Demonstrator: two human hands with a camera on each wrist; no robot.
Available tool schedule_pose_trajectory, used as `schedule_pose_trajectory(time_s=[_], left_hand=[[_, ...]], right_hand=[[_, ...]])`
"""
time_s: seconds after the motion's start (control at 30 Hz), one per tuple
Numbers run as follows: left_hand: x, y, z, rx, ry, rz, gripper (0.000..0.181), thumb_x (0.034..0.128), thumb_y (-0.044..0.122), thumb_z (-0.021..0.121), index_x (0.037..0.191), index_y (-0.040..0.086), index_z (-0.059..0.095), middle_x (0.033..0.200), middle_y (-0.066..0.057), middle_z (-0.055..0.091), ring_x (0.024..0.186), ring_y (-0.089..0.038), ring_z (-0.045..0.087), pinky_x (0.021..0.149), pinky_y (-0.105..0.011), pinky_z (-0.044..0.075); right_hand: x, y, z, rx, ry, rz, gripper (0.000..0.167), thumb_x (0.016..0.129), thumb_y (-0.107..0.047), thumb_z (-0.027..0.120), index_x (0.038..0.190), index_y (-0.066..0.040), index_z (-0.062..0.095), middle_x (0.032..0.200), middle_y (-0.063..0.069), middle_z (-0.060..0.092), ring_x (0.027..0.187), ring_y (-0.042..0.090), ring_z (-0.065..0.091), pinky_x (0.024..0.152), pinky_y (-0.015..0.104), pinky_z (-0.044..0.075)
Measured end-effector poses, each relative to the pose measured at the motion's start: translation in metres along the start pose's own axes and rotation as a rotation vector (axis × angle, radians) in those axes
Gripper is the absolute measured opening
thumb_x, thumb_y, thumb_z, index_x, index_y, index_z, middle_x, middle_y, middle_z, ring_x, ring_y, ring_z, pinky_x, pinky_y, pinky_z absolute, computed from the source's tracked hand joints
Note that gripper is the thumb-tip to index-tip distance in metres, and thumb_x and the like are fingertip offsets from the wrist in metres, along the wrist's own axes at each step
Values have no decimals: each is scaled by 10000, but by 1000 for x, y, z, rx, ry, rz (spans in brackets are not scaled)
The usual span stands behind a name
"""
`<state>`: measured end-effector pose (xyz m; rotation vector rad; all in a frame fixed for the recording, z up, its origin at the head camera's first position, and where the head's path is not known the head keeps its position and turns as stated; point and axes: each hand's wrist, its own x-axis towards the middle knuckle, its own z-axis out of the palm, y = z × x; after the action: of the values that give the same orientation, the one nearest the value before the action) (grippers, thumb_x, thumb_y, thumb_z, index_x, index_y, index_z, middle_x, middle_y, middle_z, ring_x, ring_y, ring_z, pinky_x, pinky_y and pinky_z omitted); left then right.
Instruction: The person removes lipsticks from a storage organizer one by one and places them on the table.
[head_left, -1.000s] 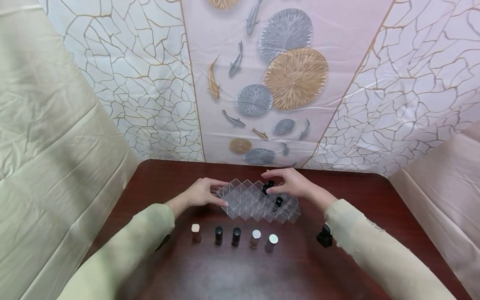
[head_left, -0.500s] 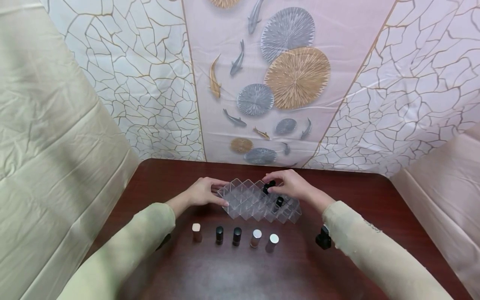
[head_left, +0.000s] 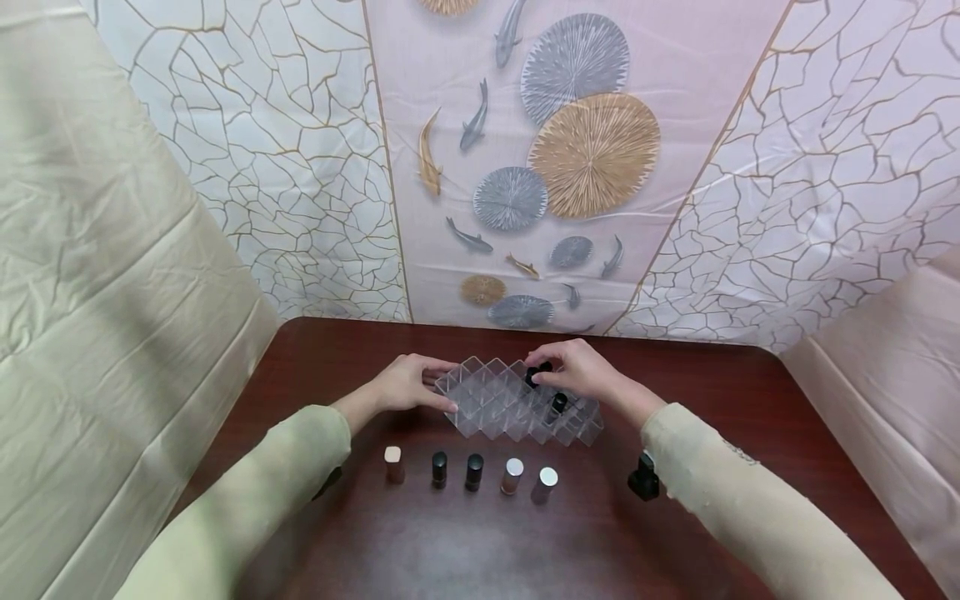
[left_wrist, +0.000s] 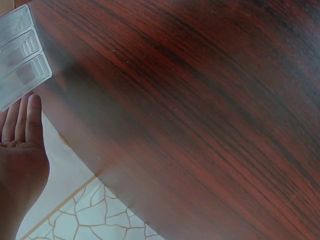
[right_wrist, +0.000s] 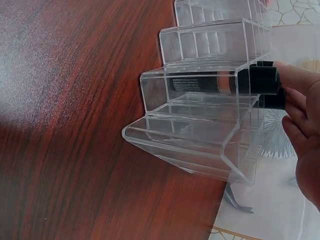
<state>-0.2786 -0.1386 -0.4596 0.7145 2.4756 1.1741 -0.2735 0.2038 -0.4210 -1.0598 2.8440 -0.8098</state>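
A clear stepped cosmetics organizer (head_left: 487, 400) with diamond-shaped slots stands near the table's back. My left hand (head_left: 397, 385) holds its left end, thumb at the front and fingers behind. The left wrist view shows those fingers (left_wrist: 34, 120) nearly straight at the organizer's corner. Towards the back right, my right hand (head_left: 581, 367) pinches a black-capped bottle (head_left: 532, 377) at a rear slot; its lower part is hidden. Another black cap shows close behind it. A labelled bottle with a black cap (right_wrist: 262, 80) sits in a slot nearer the front.
Before the organizer stand a pale-capped square tube (head_left: 393, 465), two black-capped tubes (head_left: 439, 469) and two silver-capped bottles (head_left: 512, 477), in a row on the dark red wooden table (head_left: 450, 550). Patterned cloth (head_left: 510, 275) hangs behind the table's back edge.
My right index finger has come down and closed towards the thumb at the black-capped bottle. The right forearm has shifted slightly left. The left hand and the organizer stay in place.
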Motion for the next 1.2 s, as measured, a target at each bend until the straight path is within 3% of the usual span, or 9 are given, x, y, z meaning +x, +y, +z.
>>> schedule_pose_trajectory(time_s=[0.57,0.93,1.2], left_hand=[[0,2,0,-8,-5,17,762,822,295,951,1476,54,643,1340,-146,729,1233,-287,709,1054,-432,568],[-1,1,-1,-12,-6,20,758,826,285,950,1477,49,640,1340,-143,730,1223,-277,713,1019,-394,588],[-2,2,-1,-23,-7,20,757,825,270,951,1477,43,639,1338,-140,731,1216,-273,716,1004,-385,596]], right_hand=[[1,-14,-16,24,62,104,252,955,-147,821,1200,-89,807,1108,12,812,1035,210,749,861,430,587],[2,-23,-32,53,87,121,260,957,-148,823,1215,-115,807,1097,30,814,929,158,752,738,335,578],[0,-28,-42,76,104,115,270,962,-144,817,1229,-107,803,1102,44,814,970,198,777,738,325,596]])
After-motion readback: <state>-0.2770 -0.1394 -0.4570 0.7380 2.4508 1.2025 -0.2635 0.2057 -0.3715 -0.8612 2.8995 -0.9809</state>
